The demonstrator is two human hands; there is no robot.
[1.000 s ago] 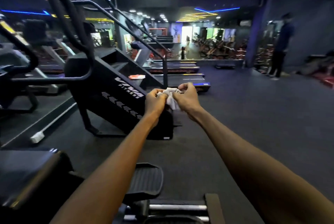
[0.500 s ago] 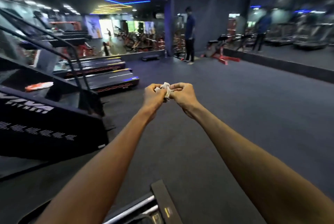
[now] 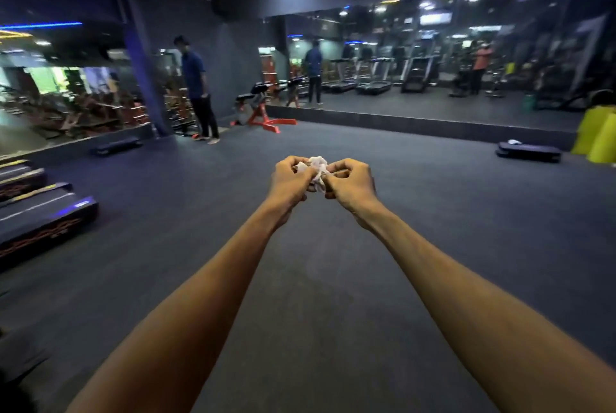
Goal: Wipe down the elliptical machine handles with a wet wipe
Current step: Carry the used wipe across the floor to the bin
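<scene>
Holding both arms stretched out ahead of me at chest height, I have the left hand (image 3: 289, 181) and the right hand (image 3: 350, 183) brought together, knuckles nearly touching. Between them sits the wet wipe (image 3: 317, 168), a small crumpled white wad; the curled fingers and thumb of each hand pinch it from its own side, and it hangs clear above the dark rubber floor (image 3: 300, 279). I see no elliptical handle in view. At far left lie the ends of treadmill decks (image 3: 40, 212). Well beyond my hands, a person in a dark blue shirt (image 3: 196, 89) stands by a pillar (image 3: 143, 72), near a red-framed bench (image 3: 263, 109). A wall mirror (image 3: 433, 55) runs along the right, with a black step platform (image 3: 528, 152) and yellow blocks (image 3: 596, 132) before it.
</scene>
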